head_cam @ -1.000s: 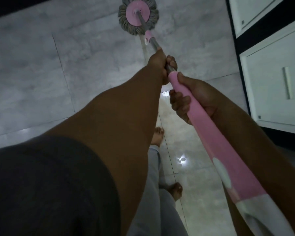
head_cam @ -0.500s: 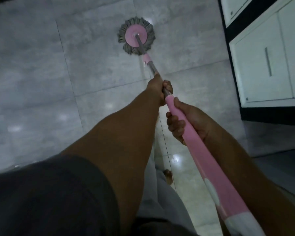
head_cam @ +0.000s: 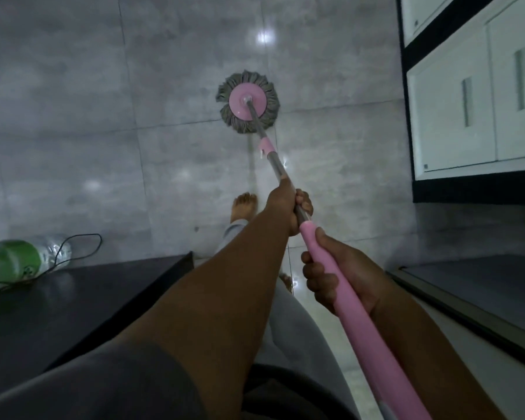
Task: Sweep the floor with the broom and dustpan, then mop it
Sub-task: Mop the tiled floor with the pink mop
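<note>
A round mop head (head_cam: 248, 102) with grey strands and a pink disc lies flat on the grey tiled floor (head_cam: 73, 131). Its metal pole runs back toward me into a pink handle (head_cam: 349, 304). My left hand (head_cam: 288, 204) grips the metal part of the pole, farther down. My right hand (head_cam: 337, 274) grips the pink handle just behind it. My bare foot (head_cam: 243, 206) stands on the tiles below the mop head. No broom or dustpan is in view.
White cabinets (head_cam: 467, 116) with a black plinth line the right side. A dark table corner (head_cam: 73, 298) at lower left carries a lying green plastic bottle (head_cam: 15, 259) and a black cable (head_cam: 82, 241). A dark ledge (head_cam: 482, 286) sits at lower right.
The mop head has been drawn back across the tiles toward me. The view has shifted, bringing the dark table with the bottle and my forward foot into sight. Both hands keep their grip.
</note>
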The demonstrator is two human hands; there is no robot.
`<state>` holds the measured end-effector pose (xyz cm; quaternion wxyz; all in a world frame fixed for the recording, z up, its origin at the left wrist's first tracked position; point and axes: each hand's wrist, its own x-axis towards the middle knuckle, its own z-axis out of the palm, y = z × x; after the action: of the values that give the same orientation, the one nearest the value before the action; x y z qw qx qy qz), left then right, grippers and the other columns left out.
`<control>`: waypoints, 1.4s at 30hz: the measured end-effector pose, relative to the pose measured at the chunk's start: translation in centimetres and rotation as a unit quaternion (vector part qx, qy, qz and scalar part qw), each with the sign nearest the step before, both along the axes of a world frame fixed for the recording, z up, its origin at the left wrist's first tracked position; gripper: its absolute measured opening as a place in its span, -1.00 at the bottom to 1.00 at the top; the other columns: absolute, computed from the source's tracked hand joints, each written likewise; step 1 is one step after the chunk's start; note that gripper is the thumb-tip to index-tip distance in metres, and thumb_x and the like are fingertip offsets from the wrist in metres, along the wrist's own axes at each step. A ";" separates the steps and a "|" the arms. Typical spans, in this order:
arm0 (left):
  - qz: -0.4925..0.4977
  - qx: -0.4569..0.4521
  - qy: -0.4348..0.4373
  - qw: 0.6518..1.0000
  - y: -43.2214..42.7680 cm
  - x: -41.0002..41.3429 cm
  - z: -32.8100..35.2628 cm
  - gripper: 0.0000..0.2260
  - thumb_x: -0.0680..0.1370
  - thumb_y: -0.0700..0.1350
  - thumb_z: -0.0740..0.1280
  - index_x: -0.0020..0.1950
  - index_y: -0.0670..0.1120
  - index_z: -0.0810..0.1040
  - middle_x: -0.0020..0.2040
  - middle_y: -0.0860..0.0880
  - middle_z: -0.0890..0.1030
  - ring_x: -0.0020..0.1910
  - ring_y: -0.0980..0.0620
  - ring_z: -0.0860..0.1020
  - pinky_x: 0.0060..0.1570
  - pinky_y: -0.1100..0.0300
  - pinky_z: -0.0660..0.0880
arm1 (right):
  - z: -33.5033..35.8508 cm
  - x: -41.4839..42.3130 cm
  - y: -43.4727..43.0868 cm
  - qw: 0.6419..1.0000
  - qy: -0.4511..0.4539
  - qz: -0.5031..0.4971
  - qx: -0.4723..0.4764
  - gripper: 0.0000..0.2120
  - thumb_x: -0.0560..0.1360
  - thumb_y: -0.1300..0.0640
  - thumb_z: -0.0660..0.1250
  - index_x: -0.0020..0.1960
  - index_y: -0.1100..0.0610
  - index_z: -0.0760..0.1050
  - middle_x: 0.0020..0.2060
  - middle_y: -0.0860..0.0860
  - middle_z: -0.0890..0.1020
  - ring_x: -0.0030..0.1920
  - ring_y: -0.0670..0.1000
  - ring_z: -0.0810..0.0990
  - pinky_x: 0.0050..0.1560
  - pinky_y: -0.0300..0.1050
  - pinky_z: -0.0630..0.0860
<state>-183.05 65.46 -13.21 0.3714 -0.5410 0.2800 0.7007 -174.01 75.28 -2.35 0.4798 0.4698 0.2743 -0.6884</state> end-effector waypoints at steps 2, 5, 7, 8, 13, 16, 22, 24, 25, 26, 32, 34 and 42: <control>0.016 0.008 0.017 1.000 -0.5 -2.4 -1.0 -0.60 0.67 0.15 0.14 -0.23 -0.10 0.30 -0.39 0.03 0.27 -0.63 0.15 0.24 -0.65 0.38 0.23 | -0.8 -2.5 -0.3 1.000 0.006 0.000 -0.003 -0.58 0.46 -0.20 0.34 -0.17 0.19 0.51 -0.45 0.01 0.44 -0.61 -0.10 0.37 -0.64 -0.26 0.36; 0.049 0.017 0.024 0.998 -1.9 -7.7 -3.0 -0.59 0.66 0.16 0.16 -0.24 -0.10 0.30 -0.43 0.02 0.28 -0.67 0.16 0.23 -0.65 0.39 0.22 | -2.5 -7.9 -1.7 1.000 0.011 0.006 -0.004 -0.59 0.46 -0.18 0.33 -0.14 0.20 0.49 -0.45 0.01 0.45 -0.62 -0.10 0.36 -0.64 -0.26 0.37; 0.056 0.012 0.034 0.998 -3.3 -12.1 -3.9 -0.59 0.66 0.16 0.16 -0.23 -0.10 0.30 -0.46 0.02 0.27 -0.68 0.16 0.22 -0.65 0.40 0.21 | -3.7 -12.0 -2.9 1.000 0.016 0.011 -0.005 -0.60 0.48 -0.18 0.31 -0.13 0.19 0.48 -0.46 -0.01 0.44 -0.62 -0.11 0.35 -0.65 -0.29 0.35; 0.055 0.009 0.045 0.997 -4.0 -14.5 -4.3 -0.60 0.66 0.16 0.15 -0.22 -0.10 0.29 -0.45 0.02 0.26 -0.69 0.16 0.22 -0.65 0.41 0.21 | -4.3 -14.1 -3.5 1.000 0.019 0.010 -0.008 -0.60 0.50 -0.18 0.30 -0.14 0.19 0.47 -0.47 -0.01 0.44 -0.63 -0.12 0.35 -0.66 -0.29 0.35; 0.075 -0.030 0.061 0.995 -7.3 -25.1 -6.2 -0.65 0.67 0.14 0.14 -0.16 -0.09 0.29 -0.42 0.02 0.25 -0.69 0.14 0.22 -0.66 0.43 0.22 | -6.9 -25.1 -6.8 0.998 0.035 0.019 -0.042 -0.60 0.48 -0.20 0.27 -0.18 0.17 0.42 -0.50 -0.05 0.42 -0.64 -0.16 0.34 -0.68 -0.31 0.32; 0.112 -0.044 0.087 0.989 -8.9 -31.1 -7.0 -0.59 0.67 0.15 0.15 -0.26 -0.10 0.29 -0.54 0.02 0.29 -0.69 0.13 0.24 -0.65 0.42 0.20 | -8.7 -30.7 -8.3 0.997 0.053 0.022 -0.050 -0.58 0.53 -0.20 0.24 -0.19 0.17 0.40 -0.50 -0.06 0.40 -0.63 -0.17 0.33 -0.67 -0.33 0.32; -0.084 -0.221 -0.047 0.971 -8.7 -22.0 -12.0 -0.71 0.73 -0.17 -0.03 0.27 -0.09 0.46 0.41 -0.29 0.43 0.07 0.16 0.47 0.01 0.63 0.24 | -11.6 -35.9 -9.6 0.994 0.099 0.026 -0.040 -0.61 0.59 -0.15 0.22 -0.11 0.19 0.45 -0.45 -0.06 0.36 -0.60 -0.16 0.32 -0.61 -0.37 0.31; -0.191 -0.247 -0.066 0.948 -8.1 -15.6 -15.0 -0.62 0.73 -0.21 -0.07 0.53 -0.25 0.22 0.54 -0.20 0.24 0.46 -0.01 0.29 0.41 0.34 0.16 | -11.7 -35.6 -9.8 0.994 0.101 0.027 -0.042 -0.58 0.60 -0.17 0.21 -0.15 0.19 0.45 -0.43 -0.07 0.32 -0.60 -0.16 0.30 -0.58 -0.38 0.29; -0.294 -0.295 -0.028 0.909 -7.8 -13.8 -16.7 -0.62 0.73 -0.21 -0.08 0.55 -0.25 0.17 0.55 -0.17 0.23 0.50 -0.03 0.25 0.46 0.19 0.12 | -11.8 -35.2 -9.7 0.994 0.101 0.023 -0.042 -0.58 0.59 -0.17 0.21 -0.16 0.18 0.46 -0.42 -0.07 0.31 -0.60 -0.17 0.30 -0.58 -0.38 0.28; -0.371 -0.323 0.043 0.870 -7.4 -12.9 -18.7 -0.62 0.73 -0.21 -0.08 0.55 -0.23 0.16 0.55 -0.15 0.23 0.51 -0.03 0.24 0.47 0.13 0.12 | -11.7 -34.7 -9.4 0.994 0.102 0.021 -0.040 -0.59 0.59 -0.17 0.22 -0.15 0.18 0.46 -0.41 -0.07 0.31 -0.60 -0.17 0.30 -0.59 -0.38 0.28; -0.088 -0.195 0.032 0.976 -6.4 -18.0 -11.8 -0.68 0.74 -0.20 -0.05 0.27 -0.28 0.45 0.08 -0.40 0.55 0.19 -0.21 0.46 0.26 0.24 0.36 | -10.4 -27.2 -7.5 0.993 0.107 0.032 -0.036 -0.67 0.57 -0.15 0.27 -0.06 0.14 0.43 -0.42 -0.04 0.37 -0.61 -0.15 0.34 -0.64 -0.33 0.32; -0.103 -0.195 0.151 0.964 -6.3 -20.2 -8.3 -0.67 0.73 -0.06 0.05 -0.19 -0.10 0.41 -0.37 -0.13 0.43 -0.33 0.06 0.43 -0.34 0.31 0.45 | -9.6 -23.3 -6.6 0.993 0.100 0.047 -0.036 -0.64 0.56 -0.16 0.28 -0.10 0.16 0.44 -0.45 -0.03 0.41 -0.61 -0.14 0.35 -0.64 -0.32 0.34; 0.083 -0.039 0.023 0.995 -5.5 -4.9 -4.9 -0.60 0.63 0.21 0.20 -0.24 -0.06 0.31 -0.49 0.04 0.30 -0.65 0.15 0.25 -0.68 0.39 0.22 | -4.4 -6.1 -3.8 0.995 0.034 0.091 -0.020 -0.59 0.48 -0.20 0.36 -0.16 0.17 0.48 -0.47 -0.01 0.47 -0.61 -0.11 0.38 -0.64 -0.28 0.35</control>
<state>-187.94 59.92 -18.11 0.2837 -0.5604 0.2697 0.7299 -180.10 71.48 -6.72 0.5403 0.4096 0.3183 -0.6625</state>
